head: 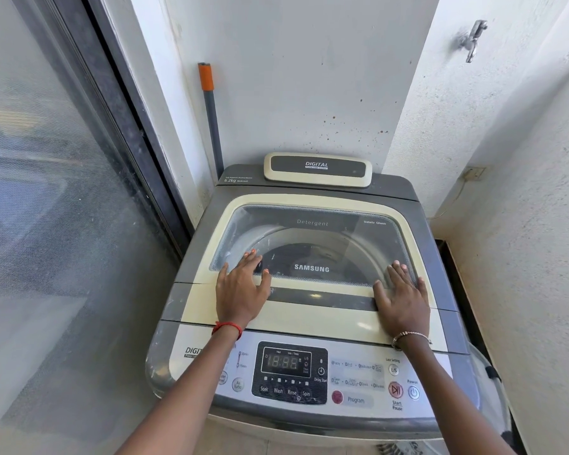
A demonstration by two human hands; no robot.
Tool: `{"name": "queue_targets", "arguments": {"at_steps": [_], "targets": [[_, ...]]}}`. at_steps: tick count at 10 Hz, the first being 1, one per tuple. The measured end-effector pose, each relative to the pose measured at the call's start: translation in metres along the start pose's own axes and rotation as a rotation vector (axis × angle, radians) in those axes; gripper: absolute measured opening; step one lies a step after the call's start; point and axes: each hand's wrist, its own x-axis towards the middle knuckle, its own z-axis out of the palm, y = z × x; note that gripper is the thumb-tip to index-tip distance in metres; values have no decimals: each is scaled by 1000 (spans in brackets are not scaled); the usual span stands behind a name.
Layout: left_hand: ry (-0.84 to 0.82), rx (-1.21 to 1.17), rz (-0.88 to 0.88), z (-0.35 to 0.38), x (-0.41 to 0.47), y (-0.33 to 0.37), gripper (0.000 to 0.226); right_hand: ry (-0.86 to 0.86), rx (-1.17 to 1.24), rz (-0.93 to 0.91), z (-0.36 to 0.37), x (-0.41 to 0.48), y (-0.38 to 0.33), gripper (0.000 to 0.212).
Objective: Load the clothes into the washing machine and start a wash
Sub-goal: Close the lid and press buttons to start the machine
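Observation:
A grey and cream top-loading washing machine (312, 320) stands in a corner, its glass lid (312, 238) shut. My left hand (242, 287) lies flat on the lid's front left, fingers spread, holding nothing. My right hand (403, 297) rests flat on the lid's front right in the same way. Through the glass I see the drum, with dark fabric dimly visible inside. The control panel (293, 372) sits nearest me, its display reading 18:88, with the Start/Pause button (395, 390) and the Power button (414, 393) at its right.
A sliding glass door (46, 208) fills the left side. A grey pole with an orange grip (211, 116) leans in the back corner. White walls close in behind and right, with a tap (473, 39) high up. A clear plastic basket (493, 389) is partly visible at lower right.

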Motion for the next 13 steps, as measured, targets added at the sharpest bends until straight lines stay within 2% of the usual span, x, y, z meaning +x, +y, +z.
{"name": "queue_targets", "arguments": {"at_steps": [9, 11, 12, 13], "targets": [[5, 7, 2, 0, 0, 1, 55, 13, 6, -5, 2, 0, 1, 86], [6, 6, 1, 0, 0, 0, 54, 12, 7, -6, 2, 0, 2, 84], [5, 6, 1, 0, 0, 0, 54, 8, 6, -5, 2, 0, 1, 72], [6, 4, -5, 0, 0, 1, 54, 1, -3, -7, 2, 1, 2, 72]]}}
